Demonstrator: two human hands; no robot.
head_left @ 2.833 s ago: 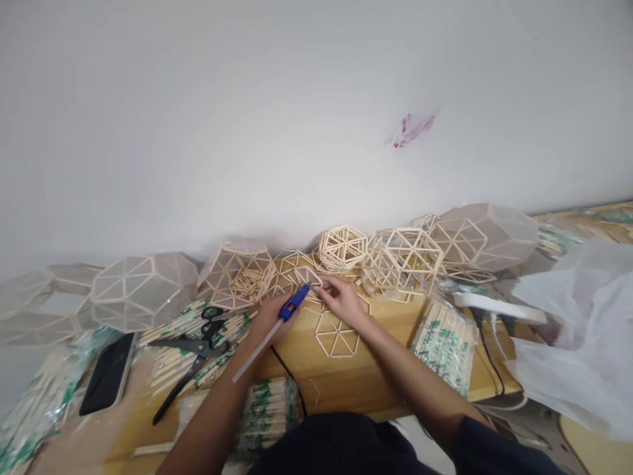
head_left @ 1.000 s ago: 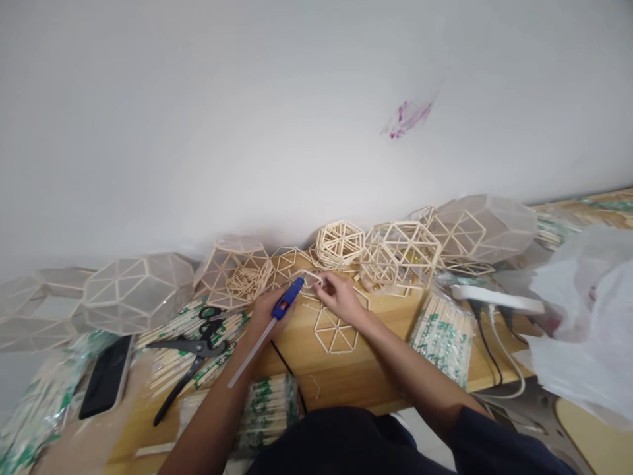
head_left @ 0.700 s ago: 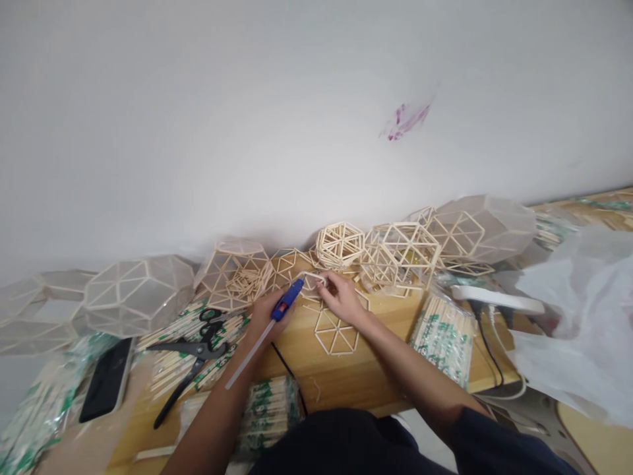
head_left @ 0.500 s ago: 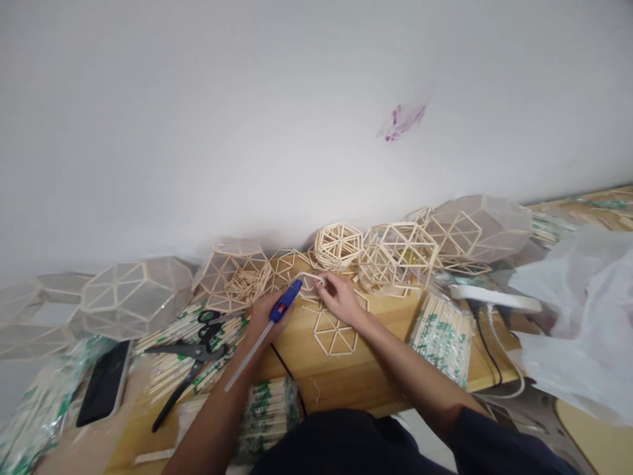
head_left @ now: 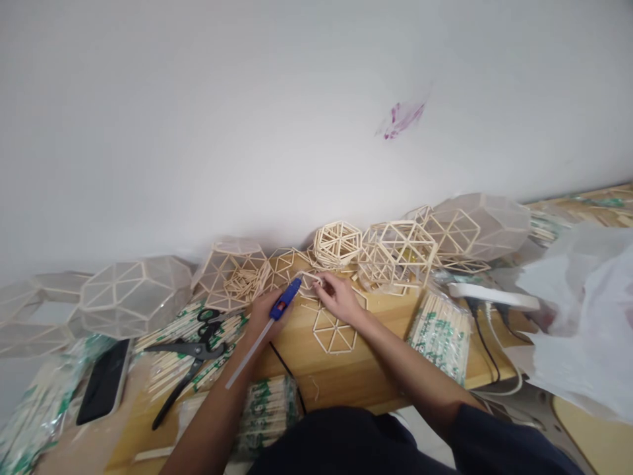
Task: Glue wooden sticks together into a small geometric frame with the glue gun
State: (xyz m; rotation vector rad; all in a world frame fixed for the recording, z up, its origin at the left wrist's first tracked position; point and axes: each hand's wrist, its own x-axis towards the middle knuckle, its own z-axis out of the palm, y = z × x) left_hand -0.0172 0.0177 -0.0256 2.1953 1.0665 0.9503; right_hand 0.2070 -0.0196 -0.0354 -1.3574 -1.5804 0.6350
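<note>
My left hand (head_left: pixel 267 313) is closed round a blue glue gun (head_left: pixel 285 300), its clear glue stick trailing back over my forearm. The gun's tip meets a small wooden stick frame (head_left: pixel 309 282) near the middle of the table. At the frame's right side my right hand (head_left: pixel 338 295) pinches it between thumb and fingers. Closer to me, a flat hexagonal stick frame with spokes (head_left: pixel 335 333) lies on the wood, partly under my right wrist. Where the gun tip touches is too small to make out.
Behind stand a stack of hexagon frames (head_left: pixel 339 243), an open stick ball (head_left: pixel 398 251) and covered polyhedra (head_left: pixel 136 297). Pliers (head_left: pixel 198 353), a phone (head_left: pixel 105 381) and loose sticks (head_left: pixel 247 280) lie left. Chopstick packs (head_left: pixel 440 333) and a white power strip (head_left: pixel 494 295) with cables are right.
Both hands keep nearly the same places, with the glue gun tip still at the small frame. The whole view has shifted very slightly.
</note>
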